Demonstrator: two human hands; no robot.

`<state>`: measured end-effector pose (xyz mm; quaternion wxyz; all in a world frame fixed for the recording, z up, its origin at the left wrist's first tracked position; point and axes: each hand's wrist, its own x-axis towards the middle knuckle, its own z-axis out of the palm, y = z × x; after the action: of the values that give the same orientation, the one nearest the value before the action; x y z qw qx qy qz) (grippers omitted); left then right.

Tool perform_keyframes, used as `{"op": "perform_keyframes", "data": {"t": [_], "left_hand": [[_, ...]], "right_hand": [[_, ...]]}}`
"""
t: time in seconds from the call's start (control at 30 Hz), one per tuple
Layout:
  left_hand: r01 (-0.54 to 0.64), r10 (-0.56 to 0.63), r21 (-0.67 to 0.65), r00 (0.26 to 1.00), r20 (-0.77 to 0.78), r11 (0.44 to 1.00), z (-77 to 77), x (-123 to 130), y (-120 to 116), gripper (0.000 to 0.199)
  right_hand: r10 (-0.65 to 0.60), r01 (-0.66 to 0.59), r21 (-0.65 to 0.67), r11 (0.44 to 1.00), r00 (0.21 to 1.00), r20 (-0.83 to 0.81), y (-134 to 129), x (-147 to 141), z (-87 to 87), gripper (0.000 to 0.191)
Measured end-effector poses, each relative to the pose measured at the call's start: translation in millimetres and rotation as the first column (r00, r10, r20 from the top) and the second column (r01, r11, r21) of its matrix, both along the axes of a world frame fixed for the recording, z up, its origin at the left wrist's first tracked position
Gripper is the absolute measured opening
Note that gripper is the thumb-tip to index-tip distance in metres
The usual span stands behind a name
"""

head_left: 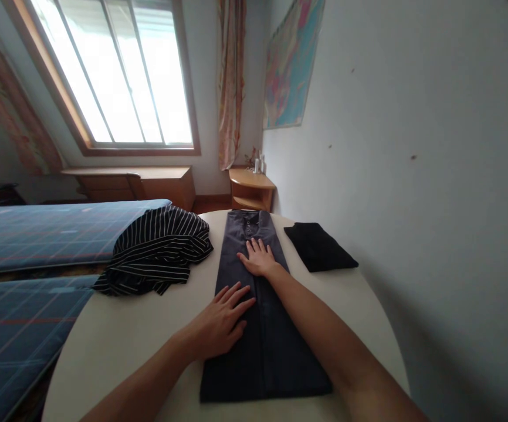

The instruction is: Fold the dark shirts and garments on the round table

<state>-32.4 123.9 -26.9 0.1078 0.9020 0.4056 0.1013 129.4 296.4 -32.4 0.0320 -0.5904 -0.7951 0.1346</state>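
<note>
A dark grey-blue garment (239, 366), folded into a long strip, lies lengthwise on a round cream table (126, 346). My left hand (219, 322) rests palm down on its left edge at mid-length, fingers spread. Farther up the strip, my right hand (257, 258) lies flat with its fingers apart, just below some small light lettering near the collar end. Neither hand grips the cloth. To the right sits a flat folded black cloth (322, 247). A crumpled black garment with white stripes (159, 249) lies at the table's left edge.
Beds with blue plaid covers (51, 234) adjoin the table's left side. A white wall (390, 146) runs close along the right. Beyond the table stand a small corner shelf (251, 179) with items on it and a wooden desk (166, 173) under the window.
</note>
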Motion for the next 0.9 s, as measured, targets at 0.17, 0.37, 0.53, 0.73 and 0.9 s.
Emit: {"op": "perform_keyframes", "data": {"t": [0.17, 0.37, 0.53, 0.73, 0.9], "left_hand": [[0.014, -0.014, -0.035, 1.0, 0.001, 0.999, 2.6, -0.4, -2.0, 0.061], [0.026, -0.027, -0.058, 1.0, -0.012, 0.998, 5.9, 0.2, -2.7, 0.068], [0.031, -0.032, -0.073, 0.999, -0.008, 0.997, 10.2, -0.1, -4.1, 0.071], [0.082, -0.078, -0.134, 0.996, 0.034, 0.988, 27.6, 1.3, -19.3, 0.076], [0.088, -0.08, -0.186, 0.996, 0.047, 0.979, 31.1, 9.3, -29.9, 0.064]], "right_hand": [[0.008, -0.003, 0.084, 0.996, 0.998, -0.07, 14.3, 2.6, -0.9, 0.075], [0.118, -0.106, 0.121, 0.987, 0.988, -0.099, -20.2, 20.7, -4.6, 0.078], [0.311, -0.306, 0.078, 0.949, 0.948, -0.07, -71.0, 48.5, -0.3, 0.07], [0.442, -0.442, 0.027, 0.897, 0.889, -0.12, -132.6, 78.5, 24.8, 0.064], [0.475, -0.461, 0.118, 0.88, 0.842, -0.255, -171.7, 88.8, 39.3, 0.044]]}}
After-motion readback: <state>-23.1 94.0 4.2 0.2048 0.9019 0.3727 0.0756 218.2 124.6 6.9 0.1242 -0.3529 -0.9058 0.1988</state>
